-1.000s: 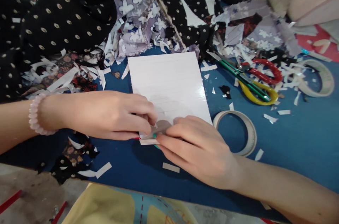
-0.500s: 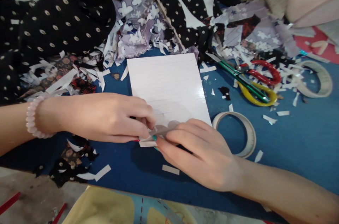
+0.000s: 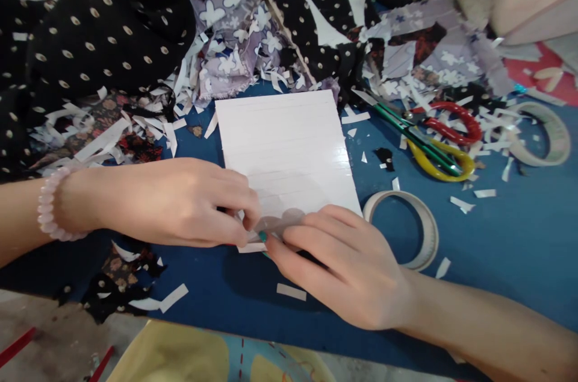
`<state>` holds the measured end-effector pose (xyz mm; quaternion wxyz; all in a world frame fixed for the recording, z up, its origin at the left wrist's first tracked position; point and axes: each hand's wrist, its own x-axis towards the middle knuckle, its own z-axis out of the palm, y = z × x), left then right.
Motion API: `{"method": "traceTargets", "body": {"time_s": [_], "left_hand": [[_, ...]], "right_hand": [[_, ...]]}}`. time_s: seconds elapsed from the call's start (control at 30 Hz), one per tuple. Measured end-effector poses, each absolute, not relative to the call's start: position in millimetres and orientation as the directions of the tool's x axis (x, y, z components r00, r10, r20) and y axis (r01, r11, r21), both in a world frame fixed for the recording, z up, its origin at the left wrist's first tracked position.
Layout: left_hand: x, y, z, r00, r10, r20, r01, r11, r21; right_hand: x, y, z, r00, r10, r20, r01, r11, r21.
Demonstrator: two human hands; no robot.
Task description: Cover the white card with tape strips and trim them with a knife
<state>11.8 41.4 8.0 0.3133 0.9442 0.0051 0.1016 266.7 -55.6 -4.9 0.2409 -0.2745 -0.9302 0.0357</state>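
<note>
A white rectangular board lies on the blue table, its surface marked by faint crosswise lines and shiny patches as of tape. My left hand, with a pink bead bracelet on the wrist, is closed, its bent fingers gripping the board's near left corner. My right hand pinches the near edge just beside it, thumb at the edge and fingers curled on top. Between the two hands a narrow white strip shows along that edge. The fingertips partly hide whether it is a separate piece.
Right of the board lie a tape roll, red-and-yellow-handled scissors, a green cutter and another tape roll. Black dotted cloth, lilac flowered cloth and paper scraps cover the back. The table's near edge faces me.
My left hand's fingers have shifted slightly down and inward at the board's near edge. My right hand stays almost in place, and the board has barely moved.
</note>
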Motion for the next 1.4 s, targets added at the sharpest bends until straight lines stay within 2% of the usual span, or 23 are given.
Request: {"method": "traceTargets", "body": {"time_s": [0.17, 0.4, 0.67, 1.13, 1.4], "left_hand": [[13.7, 43.3, 10.8, 0.975, 0.016, 0.222, -0.116, -0.816, 0.567], [14.3, 43.1, 10.4, 0.973, 0.0, 0.232, -0.134, -0.816, 0.562], [15.3, 42.7, 13.6, 0.967, -0.012, 0.256, -0.157, -0.815, 0.558], [12.7, 45.9, 11.7, 0.98, 0.069, 0.186, -0.077, -0.732, 0.676], [13.7, 45.4, 11.6, 0.978, 0.067, 0.197, -0.082, -0.743, 0.664]], "right_hand": [[267.9, -56.1, -4.8, -0.751, 0.51, 0.419, 0.487, 0.856, -0.17], [266.5, -55.4, -5.4, -0.741, 0.497, 0.451, 0.484, 0.861, -0.154], [266.0, -54.6, -8.8, -0.715, 0.518, 0.47, 0.493, 0.85, -0.187], [264.1, -54.7, -6.4, -0.697, 0.544, 0.468, 0.499, 0.836, -0.228], [265.2, -54.4, -6.7, -0.702, 0.547, 0.456, 0.487, 0.836, -0.253]]}}
